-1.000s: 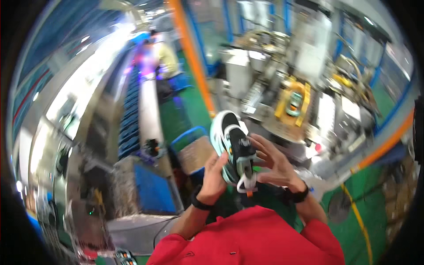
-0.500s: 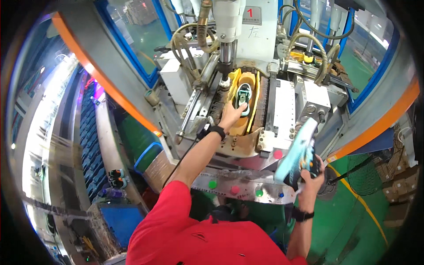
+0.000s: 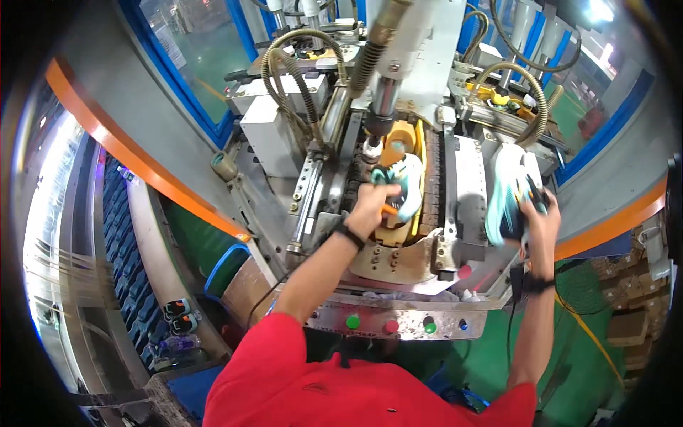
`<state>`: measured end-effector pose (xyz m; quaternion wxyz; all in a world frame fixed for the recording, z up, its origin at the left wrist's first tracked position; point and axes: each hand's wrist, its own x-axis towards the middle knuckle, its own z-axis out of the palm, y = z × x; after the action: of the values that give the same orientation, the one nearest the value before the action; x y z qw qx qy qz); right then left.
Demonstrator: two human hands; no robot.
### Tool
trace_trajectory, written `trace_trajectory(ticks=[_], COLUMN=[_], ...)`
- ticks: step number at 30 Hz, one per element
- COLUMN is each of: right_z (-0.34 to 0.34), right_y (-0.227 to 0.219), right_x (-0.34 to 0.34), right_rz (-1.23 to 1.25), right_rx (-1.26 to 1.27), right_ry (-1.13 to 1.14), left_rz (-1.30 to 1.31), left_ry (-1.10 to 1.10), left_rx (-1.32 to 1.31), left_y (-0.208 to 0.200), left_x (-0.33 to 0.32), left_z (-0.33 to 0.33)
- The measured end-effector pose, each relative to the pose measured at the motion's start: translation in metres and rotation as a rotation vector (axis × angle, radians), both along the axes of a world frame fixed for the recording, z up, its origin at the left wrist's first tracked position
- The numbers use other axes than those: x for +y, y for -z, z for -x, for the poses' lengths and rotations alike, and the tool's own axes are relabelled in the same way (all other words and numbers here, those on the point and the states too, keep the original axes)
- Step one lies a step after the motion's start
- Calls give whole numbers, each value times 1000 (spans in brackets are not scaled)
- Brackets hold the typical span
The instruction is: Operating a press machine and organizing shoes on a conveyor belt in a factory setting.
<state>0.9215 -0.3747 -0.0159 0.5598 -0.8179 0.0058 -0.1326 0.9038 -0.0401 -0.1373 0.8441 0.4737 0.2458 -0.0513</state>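
My left hand (image 3: 371,208) is closed on a white and pale-teal sports shoe (image 3: 409,186) with black and orange parts. That shoe is tilted over the yellow-lined mould (image 3: 420,153) of the press, below its metal ram (image 3: 385,99). Whether the shoe still touches the mould, I cannot tell. Off to the right, my right hand (image 3: 542,226) grips a second pale-teal shoe (image 3: 504,192) by its dark, orange-trimmed upper. This shoe is smeared by motion, with its light sole side turned left. Dark bands circle both my wrists.
A metal panel (image 3: 377,333) with coloured buttons runs along the machine's front. Hoses (image 3: 302,78) and white blocks (image 3: 270,132) flank the press. Orange-edged guards (image 3: 146,167) curve around both sides. At left, a conveyor (image 3: 128,263) carries dark shoes (image 3: 181,317); cartons (image 3: 629,327) stand at far right.
The shoe in my left hand has gone from lying in the mould to being tilted up over it. My right hand has moved its shoe up and to the right. The head view has shifted.
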Motion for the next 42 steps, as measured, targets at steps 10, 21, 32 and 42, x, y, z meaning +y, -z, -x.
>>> trace_trajectory(ticks=[10,21,32,42], right_z=[-130,-83,216,200], right_y=[91,146,271,338], right_x=[240,276,241,257], right_rz=[727,850,414,541], right_rx=[260,-257,-297,-378], right_ry=[-233,-291,-1286,-1321], left_rz=[31,-110,55,168], left_ry=[-234,-1133,-1091,-1524], left_rx=[-91,102,89,371], left_y=[-73,-43,-41,-34], left_x=[51,30,-78,-156], left_z=[302,488,490,590])
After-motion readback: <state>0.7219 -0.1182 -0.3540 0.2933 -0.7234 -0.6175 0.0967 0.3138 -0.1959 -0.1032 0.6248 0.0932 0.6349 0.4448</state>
